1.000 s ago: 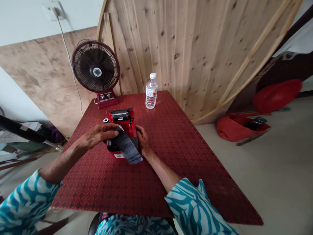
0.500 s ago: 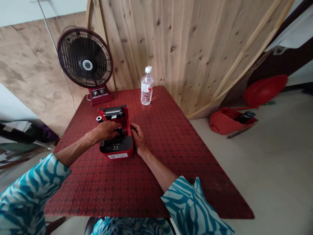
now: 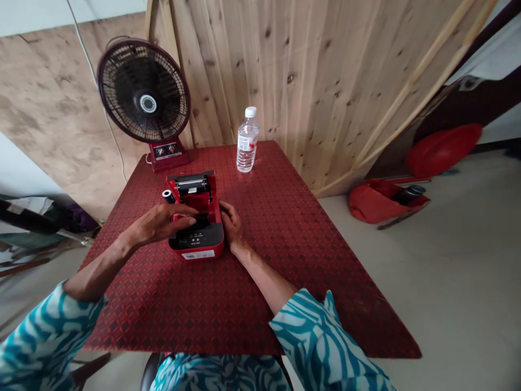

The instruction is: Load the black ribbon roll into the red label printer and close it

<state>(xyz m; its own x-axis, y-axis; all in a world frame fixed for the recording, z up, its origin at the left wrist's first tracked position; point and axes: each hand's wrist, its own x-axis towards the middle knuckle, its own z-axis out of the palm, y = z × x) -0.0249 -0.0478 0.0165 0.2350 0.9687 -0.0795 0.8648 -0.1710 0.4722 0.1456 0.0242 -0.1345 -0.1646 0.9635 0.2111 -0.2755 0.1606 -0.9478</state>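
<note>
A red and black printer (image 3: 197,236) stands on the table with its lid raised at the back and its inside exposed. My left hand (image 3: 163,222) is over the left side of its compartment, fingers stretched and apart, with nothing visible held. Under the fingertips, a dark roller or roll (image 3: 202,219) shows inside, partly covered. My right hand (image 3: 233,225) lies along the printer's right wall with curled fingers, holding it from that side. Behind my left hand stands a small black roll (image 3: 167,196) with a white end, just left of the raised lid.
The table (image 3: 260,282) has a red patterned cover. A dark red fan (image 3: 171,155) stands at its back left, and a clear water bottle (image 3: 247,145) at the back. Wooden boards (image 3: 301,81) rise behind. On the floor at right is a red bag (image 3: 366,205).
My left hand has drawn up and left from inside the compartment, and its fingers have straightened. My right hand stays at the printer's side. The view has shifted slightly.
</note>
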